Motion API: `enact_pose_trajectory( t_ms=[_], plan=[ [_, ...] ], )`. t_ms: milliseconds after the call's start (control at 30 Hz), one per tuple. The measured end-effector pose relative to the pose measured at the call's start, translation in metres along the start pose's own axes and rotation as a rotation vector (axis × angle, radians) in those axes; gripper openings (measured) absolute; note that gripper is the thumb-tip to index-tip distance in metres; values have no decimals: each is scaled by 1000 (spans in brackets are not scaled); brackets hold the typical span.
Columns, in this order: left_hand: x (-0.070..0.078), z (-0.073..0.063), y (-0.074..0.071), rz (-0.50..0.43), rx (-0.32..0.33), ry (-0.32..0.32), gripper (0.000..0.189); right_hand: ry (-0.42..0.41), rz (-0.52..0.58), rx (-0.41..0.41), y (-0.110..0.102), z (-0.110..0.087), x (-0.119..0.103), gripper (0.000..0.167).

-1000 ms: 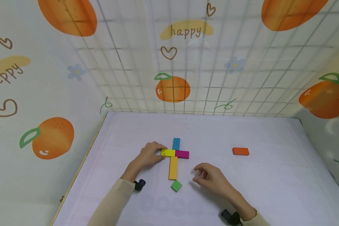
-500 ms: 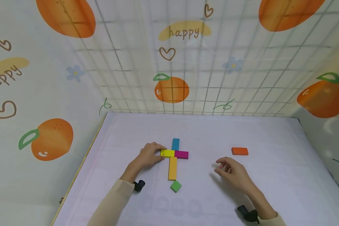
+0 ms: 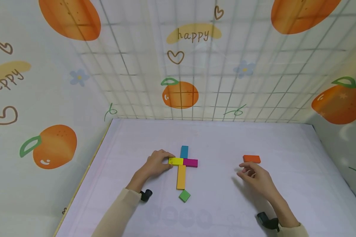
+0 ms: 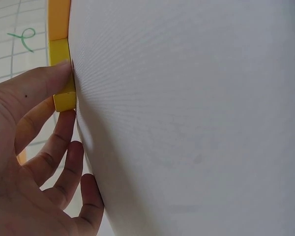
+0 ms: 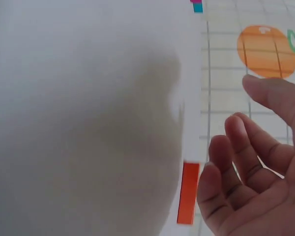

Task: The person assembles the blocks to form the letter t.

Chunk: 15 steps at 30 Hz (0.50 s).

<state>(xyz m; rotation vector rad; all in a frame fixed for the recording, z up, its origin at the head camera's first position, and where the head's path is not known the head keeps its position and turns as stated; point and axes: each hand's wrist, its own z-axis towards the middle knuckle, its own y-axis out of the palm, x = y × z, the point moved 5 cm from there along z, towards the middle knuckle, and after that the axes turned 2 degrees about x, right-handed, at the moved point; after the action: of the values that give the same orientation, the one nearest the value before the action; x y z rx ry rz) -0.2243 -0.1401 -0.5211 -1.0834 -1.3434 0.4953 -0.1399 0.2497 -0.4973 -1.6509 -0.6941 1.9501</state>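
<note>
My left hand [image 3: 158, 163] pinches a yellow block [image 3: 176, 161] between thumb and fingers; the left wrist view shows the thumb on the side of this yellow block [image 4: 62, 51]. Its right end meets a magenta block [image 3: 191, 163]. A blue block [image 3: 184, 151] stands off behind them, and a longer orange-yellow block [image 3: 181, 177] runs toward me in front. At its near end lies a green square block [image 3: 184, 196], turned like a diamond. My right hand [image 3: 257, 180], holding nothing, hovers just in front of an orange-red block [image 3: 251, 159], with loosely bent fingers. In the right wrist view the orange-red block [image 5: 188, 193] appears beside the fingertips.
A white tabletop [image 3: 216, 138] carries all the blocks. Behind it rises a grid wall covered by a cloth [image 3: 142, 65] printed with oranges, and similar cloth hangs at both sides. Each wrist wears a black camera [image 3: 267, 221].
My right hand has travelled right, from beside the joined blocks to the orange-red block. The left hand has kept its place on the yellow block.
</note>
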Motion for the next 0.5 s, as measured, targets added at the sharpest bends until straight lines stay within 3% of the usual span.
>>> enact_pose_trajectory(
  t_ms=[500],
  plan=[
    [1, 0, -2, -6, 5, 22, 38, -23, -58, 70, -35, 21, 29, 28]
  ],
)
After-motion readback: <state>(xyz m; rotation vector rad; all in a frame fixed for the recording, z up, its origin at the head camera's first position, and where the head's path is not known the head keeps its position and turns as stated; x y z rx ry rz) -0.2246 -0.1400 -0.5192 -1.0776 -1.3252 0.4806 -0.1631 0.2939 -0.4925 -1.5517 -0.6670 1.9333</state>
